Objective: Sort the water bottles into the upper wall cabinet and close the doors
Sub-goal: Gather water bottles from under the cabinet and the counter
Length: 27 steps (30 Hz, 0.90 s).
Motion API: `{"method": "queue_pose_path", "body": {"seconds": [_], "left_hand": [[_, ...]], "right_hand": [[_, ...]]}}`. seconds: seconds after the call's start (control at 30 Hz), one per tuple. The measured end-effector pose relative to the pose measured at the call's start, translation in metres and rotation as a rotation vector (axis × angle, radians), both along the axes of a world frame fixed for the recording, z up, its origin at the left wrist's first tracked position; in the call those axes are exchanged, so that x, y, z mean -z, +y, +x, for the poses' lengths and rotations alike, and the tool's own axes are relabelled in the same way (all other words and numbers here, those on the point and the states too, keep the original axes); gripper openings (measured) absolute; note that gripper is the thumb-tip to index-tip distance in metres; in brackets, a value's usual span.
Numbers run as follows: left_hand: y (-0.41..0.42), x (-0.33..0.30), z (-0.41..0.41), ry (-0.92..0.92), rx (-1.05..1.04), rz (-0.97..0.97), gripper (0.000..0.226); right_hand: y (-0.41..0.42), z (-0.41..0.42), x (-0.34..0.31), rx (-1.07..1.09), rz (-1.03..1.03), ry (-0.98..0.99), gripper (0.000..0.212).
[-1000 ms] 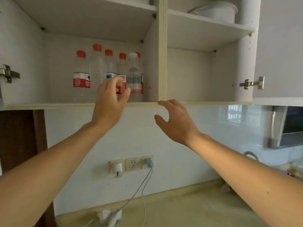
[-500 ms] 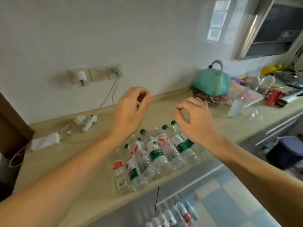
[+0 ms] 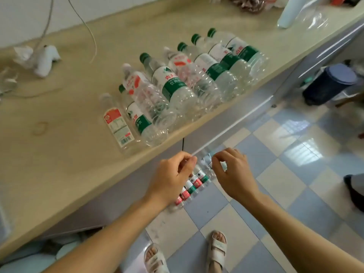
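Several clear water bottles [image 3: 171, 83] lie side by side on the beige counter [image 3: 59, 154], some with green labels and caps, some with red labels. The leftmost is a small red-label bottle [image 3: 117, 125]. More bottles [image 3: 192, 186] stand in a row on the tiled floor below the counter edge. My left hand [image 3: 173, 178] and my right hand [image 3: 234, 174] hover close together over that floor row, in front of the lower cabinet. Both have loosely curled fingers and hold nothing. The upper wall cabinet is out of view.
A white charger with cables [image 3: 46, 60] lies at the counter's back left. A pale cup [image 3: 288, 12] and crumpled plastic sit at the back right. A dark bin [image 3: 331, 83] stands on the floor to the right. My sandalled feet [image 3: 216, 247] are below.
My view has swung down from the open wall cabinet to the counter and floor. Both hands have dropped from the shelf edge to below the counter's front edge.
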<state>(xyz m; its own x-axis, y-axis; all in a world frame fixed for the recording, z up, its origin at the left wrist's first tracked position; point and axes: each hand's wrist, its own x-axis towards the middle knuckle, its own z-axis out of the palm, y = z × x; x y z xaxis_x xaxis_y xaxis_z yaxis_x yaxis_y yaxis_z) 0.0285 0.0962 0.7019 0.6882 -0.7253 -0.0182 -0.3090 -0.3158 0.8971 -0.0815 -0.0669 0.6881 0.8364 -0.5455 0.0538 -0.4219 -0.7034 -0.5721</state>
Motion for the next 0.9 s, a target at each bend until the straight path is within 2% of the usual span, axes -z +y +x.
{"method": "queue_pose_path", "body": {"seconds": [0.17, 0.3, 0.43, 0.63, 0.77, 0.9], "left_hand": [[0.018, 0.108, -0.025, 0.037, -0.103, 0.253, 0.047], [0.015, 0.21, -0.04, 0.103, -0.261, 0.475, 0.042], [0.007, 0.317, -0.052, 0.186, -0.332, 0.617, 0.042], [-0.002, 0.457, -0.057, 0.281, -0.349, 0.677, 0.029], [-0.01, 0.539, -0.053, 0.289, -0.364, 0.655, 0.033], [-0.008, 0.62, -0.057, 0.343, -0.388, 0.711, 0.044]], "right_hand": [[-0.009, -0.023, 0.103, 0.021, 0.227, 0.154, 0.04], [-0.024, -0.035, 0.196, 0.104, 0.459, 0.295, 0.051], [-0.034, -0.056, 0.299, 0.095, 0.556, 0.455, 0.055], [-0.04, -0.08, 0.439, -0.02, 0.526, 0.572, 0.046], [-0.033, -0.08, 0.525, -0.064, 0.46, 0.556, 0.036], [-0.015, -0.08, 0.603, -0.102, 0.45, 0.563, 0.04]]}}
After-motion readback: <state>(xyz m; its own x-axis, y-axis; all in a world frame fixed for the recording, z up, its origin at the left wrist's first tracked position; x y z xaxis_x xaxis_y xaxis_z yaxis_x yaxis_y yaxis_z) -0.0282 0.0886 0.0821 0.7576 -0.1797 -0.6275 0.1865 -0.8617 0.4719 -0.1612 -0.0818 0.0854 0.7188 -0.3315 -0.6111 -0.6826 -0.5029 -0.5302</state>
